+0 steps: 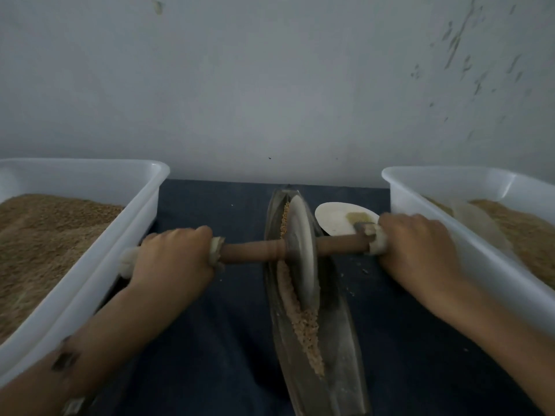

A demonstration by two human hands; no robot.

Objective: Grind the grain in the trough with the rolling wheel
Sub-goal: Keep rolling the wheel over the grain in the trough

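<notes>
A long narrow metal trough [339, 334] lies on the dark cloth, running away from me. Tan grain [303, 325] fills its groove, with more at the far end. The grey rolling wheel [301, 250] stands upright in the groove, in the trough's far half. A brown wooden axle [249, 252] passes through the wheel, its ends wrapped in pale cloth. My left hand [174, 259] grips the left wrapped end. My right hand [420, 250] grips the right wrapped end.
A white tub [90, 265] of brown grain stands close on the left, another white tub [468, 244] with grain on the right. A white dish [336, 220] with a small brush sits behind the right handle. A pale wall rises behind the dark cloth [210, 340].
</notes>
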